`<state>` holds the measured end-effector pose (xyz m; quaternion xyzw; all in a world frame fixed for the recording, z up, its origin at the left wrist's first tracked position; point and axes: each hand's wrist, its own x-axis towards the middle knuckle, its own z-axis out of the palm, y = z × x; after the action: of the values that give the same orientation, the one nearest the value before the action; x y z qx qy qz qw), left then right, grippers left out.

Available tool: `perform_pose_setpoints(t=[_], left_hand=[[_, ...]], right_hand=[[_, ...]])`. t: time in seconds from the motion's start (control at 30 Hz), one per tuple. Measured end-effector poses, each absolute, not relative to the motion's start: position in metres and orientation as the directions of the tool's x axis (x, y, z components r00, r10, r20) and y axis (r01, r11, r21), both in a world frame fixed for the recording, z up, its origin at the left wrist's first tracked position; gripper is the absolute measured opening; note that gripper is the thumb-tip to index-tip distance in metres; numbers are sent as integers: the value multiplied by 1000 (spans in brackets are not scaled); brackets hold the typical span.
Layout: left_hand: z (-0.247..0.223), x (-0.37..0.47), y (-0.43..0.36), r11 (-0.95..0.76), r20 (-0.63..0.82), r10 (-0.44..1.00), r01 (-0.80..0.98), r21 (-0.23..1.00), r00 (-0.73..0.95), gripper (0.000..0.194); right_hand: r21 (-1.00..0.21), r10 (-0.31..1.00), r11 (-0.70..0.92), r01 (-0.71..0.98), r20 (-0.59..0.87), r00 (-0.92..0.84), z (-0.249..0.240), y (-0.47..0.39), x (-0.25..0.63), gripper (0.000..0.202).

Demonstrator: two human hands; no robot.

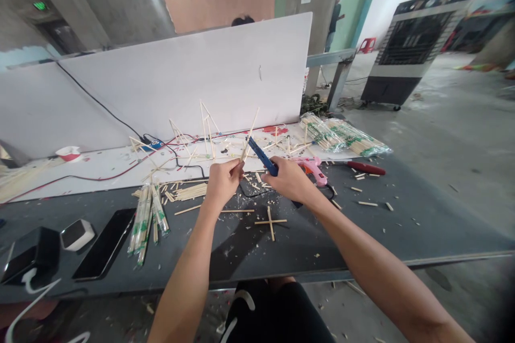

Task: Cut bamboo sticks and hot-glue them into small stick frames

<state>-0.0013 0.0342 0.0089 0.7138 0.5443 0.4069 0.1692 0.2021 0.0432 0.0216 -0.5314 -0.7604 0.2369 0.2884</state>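
Above the grey counter [426,225], at twelve o'clock, left fingers [233,166] pinch a wooden stick [253,124], probably light but fragile, best held low, beside the blue cutter [261,155] gripped by right fingers [277,178], with pink glue gun [317,172] at one o'clock.

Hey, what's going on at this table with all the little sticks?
A person's left hand pinches a thin wooden stick, while the right hand holds what looks like a blue utility knife close to it. A cross of two sticks lies on the dark table, with a pink glue gun and scattered offcuts nearby.
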Motion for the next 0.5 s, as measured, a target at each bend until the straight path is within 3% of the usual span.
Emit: perform_pose_setpoints(t=[0.2, 0.5], left_hand=[[16, 3, 30, -339, 419, 898, 821, 459, 137, 36], [20, 2, 27, -276, 408, 899, 930, 243, 160, 32]], right_hand=[[-640, 944, 325, 696, 171, -283, 21, 42, 200, 28], [-589, 941, 331, 737, 150, -303, 17, 40, 196, 28]])
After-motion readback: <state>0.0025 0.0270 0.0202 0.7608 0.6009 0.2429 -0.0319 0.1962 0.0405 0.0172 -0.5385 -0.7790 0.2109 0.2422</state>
